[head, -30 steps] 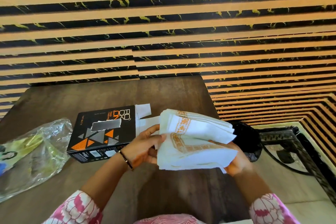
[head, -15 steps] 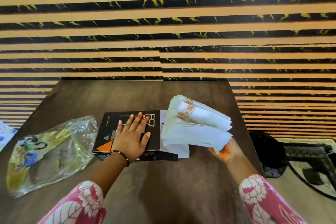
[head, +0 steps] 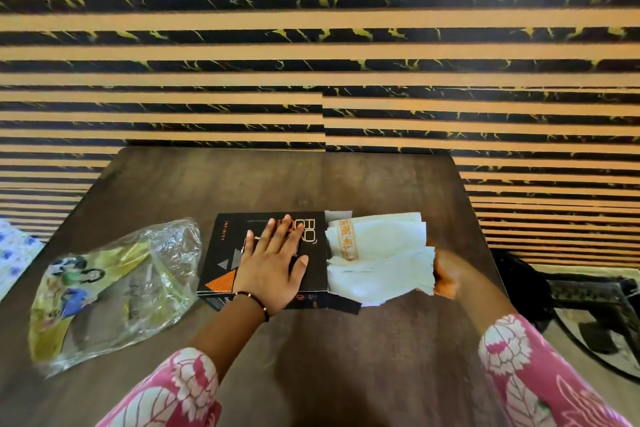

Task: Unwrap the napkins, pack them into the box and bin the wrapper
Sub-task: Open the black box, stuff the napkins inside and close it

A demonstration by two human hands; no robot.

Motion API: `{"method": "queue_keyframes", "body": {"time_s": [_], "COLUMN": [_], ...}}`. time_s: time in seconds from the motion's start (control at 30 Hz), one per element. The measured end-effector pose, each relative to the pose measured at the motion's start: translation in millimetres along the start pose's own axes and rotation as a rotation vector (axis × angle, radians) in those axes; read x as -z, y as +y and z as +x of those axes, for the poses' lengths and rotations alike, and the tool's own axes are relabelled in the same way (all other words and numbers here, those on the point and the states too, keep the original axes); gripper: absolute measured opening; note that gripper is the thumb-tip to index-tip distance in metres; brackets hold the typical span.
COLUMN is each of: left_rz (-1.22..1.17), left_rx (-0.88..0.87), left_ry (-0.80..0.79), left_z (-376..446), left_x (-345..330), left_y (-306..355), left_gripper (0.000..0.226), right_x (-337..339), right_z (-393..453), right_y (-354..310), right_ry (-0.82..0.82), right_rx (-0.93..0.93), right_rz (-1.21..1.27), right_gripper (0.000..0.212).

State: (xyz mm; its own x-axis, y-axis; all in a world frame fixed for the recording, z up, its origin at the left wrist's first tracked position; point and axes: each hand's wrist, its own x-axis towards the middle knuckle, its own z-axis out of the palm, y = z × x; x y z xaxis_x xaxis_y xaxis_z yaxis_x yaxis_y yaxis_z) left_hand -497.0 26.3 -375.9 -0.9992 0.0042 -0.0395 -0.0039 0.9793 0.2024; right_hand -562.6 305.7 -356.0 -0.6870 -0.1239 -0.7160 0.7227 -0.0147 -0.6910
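A black box (head: 228, 246) with orange and grey triangles lies flat on the dark wooden table (head: 311, 357). My left hand (head: 273, 270) rests palm-down on its top, fingers spread. A stack of white napkins (head: 377, 256) with an orange patterned border lies against the box's open right end, its left edge at the opening. My right hand (head: 445, 277) grips the stack's right end, mostly hidden behind the napkins. The empty clear plastic wrapper (head: 114, 291), printed in yellow-green, lies crumpled on the table left of the box.
A striped black-and-tan wall rises right behind the table. To the right, beyond the table edge, stands a dark bin (head: 512, 288) and a black metal frame (head: 595, 302) on the floor. A floral cloth (head: 14, 253) shows at the far left.
The napkin stack has come down from mid-air to the box's open right end. My left hand let go of the napkins and now presses flat on the box.
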Motion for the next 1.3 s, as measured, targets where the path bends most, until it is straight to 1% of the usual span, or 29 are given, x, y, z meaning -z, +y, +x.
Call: {"method": "queue_keyframes", "body": {"time_s": [0.07, 0.17, 0.27, 0.37, 0.5, 0.67, 0.77, 0.93, 1.1, 1.2, 1.27, 1.3], "left_rz": [0.004, 0.021, 0.009, 0.019, 0.011, 0.004, 0.015, 0.008, 0.009, 0.012, 0.013, 0.016], "left_rx": [-0.001, -0.003, -0.004, -0.008, -0.012, -0.009, -0.007, -0.009, -0.011, -0.012, -0.014, -0.015], "left_ry": [0.001, -0.004, -0.005, -0.009, -0.004, -0.003, -0.008, -0.012, -0.011, -0.008, -0.002, -0.002], "left_z": [-1, -1, 0, 0, -1, 0, 0, 0, -1, -1, 0, 0], "left_x": [1, 0, 0, 0, 1, 1, 1, 1, 0, -1, -1, -1], "left_y": [0, 0, 0, 0, 0, 0, 0, 0, 0, -1, -1, -1], "left_gripper": [0.073, 0.073, 0.073, 0.073, 0.073, 0.073, 0.074, 0.072, 0.072, 0.072, 0.071, 0.071], "right_x": [-3, -8, -13, -17, -17, -8, -5, -6, -8, -12, -17, -18], "right_z": [-1, 2, 4, 6, 6, 4, 3, 6, 4, 0, -3, -5], "right_y": [-3, -3, -1, -1, -2, -4, -4, -1, 0, 0, 1, 2], "right_ry": [0.015, 0.0, -0.012, 0.005, -0.006, -0.008, -0.012, -0.009, 0.008, -0.04, -0.041, -0.04], "right_rx": [0.026, 0.072, 0.077, 0.085, 0.047, -0.046, -0.084, -0.024, -0.037, 0.004, 0.113, 0.178], "right_rz": [-0.042, 0.011, 0.042, 0.047, 0.067, 0.054, 0.038, 0.105, 0.148, 0.064, -0.065, -0.13], "right_gripper": [0.036, 0.024, 0.03, 0.028, 0.033, 0.024, 0.024, 0.024, 0.026, 0.023, 0.016, 0.019]}}
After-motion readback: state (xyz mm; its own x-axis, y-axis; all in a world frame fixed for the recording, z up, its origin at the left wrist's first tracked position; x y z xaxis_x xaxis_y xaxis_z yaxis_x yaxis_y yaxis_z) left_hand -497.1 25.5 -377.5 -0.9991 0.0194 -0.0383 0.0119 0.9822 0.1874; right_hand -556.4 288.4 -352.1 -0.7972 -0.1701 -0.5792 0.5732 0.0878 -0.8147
